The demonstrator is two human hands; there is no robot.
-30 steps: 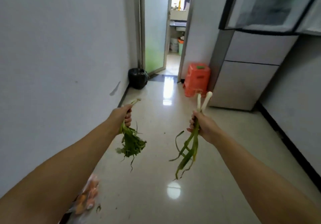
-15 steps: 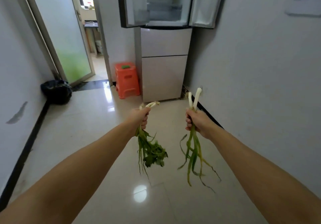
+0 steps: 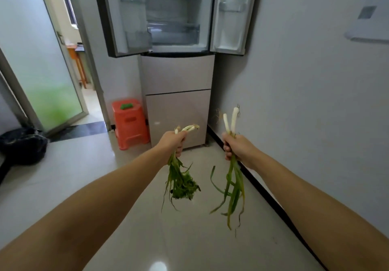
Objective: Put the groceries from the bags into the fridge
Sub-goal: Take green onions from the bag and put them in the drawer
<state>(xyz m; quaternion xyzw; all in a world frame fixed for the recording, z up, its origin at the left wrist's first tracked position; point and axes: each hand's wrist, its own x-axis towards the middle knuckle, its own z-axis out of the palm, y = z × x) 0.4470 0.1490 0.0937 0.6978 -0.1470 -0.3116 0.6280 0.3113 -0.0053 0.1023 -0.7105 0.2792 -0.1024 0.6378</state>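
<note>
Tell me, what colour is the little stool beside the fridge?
Orange stool, clearest in the head view.

Pretty bright, soft daylight coming in through the doorway [image 3: 71, 28] on the left — glare spots on the glossy floor [image 3: 157, 265], wide-angle bending at the edges, slightly soft overall.

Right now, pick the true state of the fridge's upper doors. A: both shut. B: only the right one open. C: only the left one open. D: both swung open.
D: both upper doors of the fridge stand swung outward, so the shelves inside show between them, while the left hand and right hand hold greens in front of it.
</note>
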